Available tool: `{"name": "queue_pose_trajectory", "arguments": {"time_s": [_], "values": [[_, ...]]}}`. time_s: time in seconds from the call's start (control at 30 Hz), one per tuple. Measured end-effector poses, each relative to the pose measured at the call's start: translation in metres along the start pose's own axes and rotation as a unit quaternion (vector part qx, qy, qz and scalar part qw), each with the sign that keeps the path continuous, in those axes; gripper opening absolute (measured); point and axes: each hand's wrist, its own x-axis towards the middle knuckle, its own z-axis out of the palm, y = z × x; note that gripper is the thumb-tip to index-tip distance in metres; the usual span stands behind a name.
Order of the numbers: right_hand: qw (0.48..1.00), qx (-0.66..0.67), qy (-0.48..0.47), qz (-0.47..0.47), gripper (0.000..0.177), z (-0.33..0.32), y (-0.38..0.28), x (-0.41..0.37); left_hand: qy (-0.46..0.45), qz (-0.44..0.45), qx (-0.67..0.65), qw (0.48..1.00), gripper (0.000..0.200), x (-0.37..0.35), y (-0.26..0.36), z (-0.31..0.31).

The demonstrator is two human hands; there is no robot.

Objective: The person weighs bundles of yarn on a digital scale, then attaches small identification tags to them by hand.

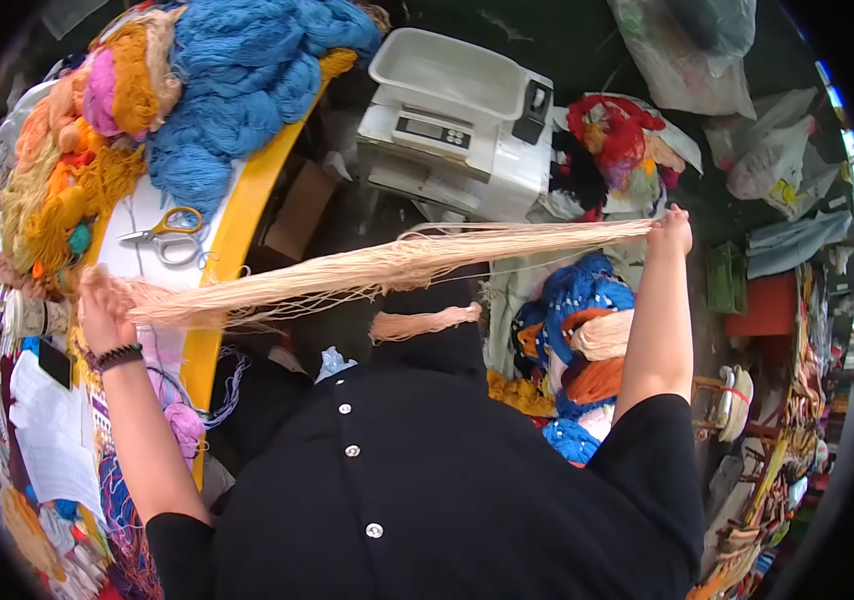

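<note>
A peach yarn skein [397, 262] is stretched wide across my front, a little bunched near its middle, with loose strands hanging below. My left hand [105, 305], with a dark beaded bracelet at the wrist, is closed on its left end above the table's edge. The right end is gripped in my right hand [671, 230], held out with the arm straight. A smaller peach yarn bundle [425, 322] lies on my dark-clothed lap beneath the stretched skein.
Scissors [169, 238] lie on the yellow-edged table [237, 215], near blue yarn [237, 80] and orange yarn [72, 200]. A white scale [447, 130] stands ahead. Mixed yarn [587, 340] fills a sack at right; plastic bags [772, 150] lie beyond.
</note>
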Motion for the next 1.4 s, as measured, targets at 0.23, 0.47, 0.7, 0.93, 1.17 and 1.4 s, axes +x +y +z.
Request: {"name": "queue_pose_trajectory", "arguments": {"time_s": [0.23, 0.47, 0.7, 0.93, 1.17, 1.4], "values": [[0.764, -0.414, -0.454, -0.196, 0.020, -0.006, 0.092, -0.123, -0.340, -0.052, 0.283, 0.895, 0.028, -0.156, -0.089, 0.142], [0.717, -0.417, -0.554, 0.063, 0.020, -0.017, 0.153, -0.289, -0.396, -0.270, 0.488, 0.730, 0.015, -0.183, -0.203, 0.160], [0.627, -0.497, -0.559, -0.217, 0.022, -0.005, 0.150, -0.318, -0.427, -0.109, 0.404, 0.801, 0.024, -0.212, -0.241, 0.195], [0.619, -0.489, -0.528, -0.314, 0.025, 0.005, 0.117, -0.304, -0.430, -0.108, 0.319, 0.838, 0.017, -0.172, -0.223, 0.184], [0.883, -0.229, -0.373, 0.169, 0.029, 0.010, 0.038, -0.240, -0.173, -0.207, 0.127, 0.954, 0.013, -0.101, -0.092, 0.150], [0.840, 0.057, -0.302, 0.446, 0.027, 0.003, 0.051, -0.191, -0.089, -0.113, 0.039, 0.989, 0.007, -0.058, -0.035, 0.112]]}}
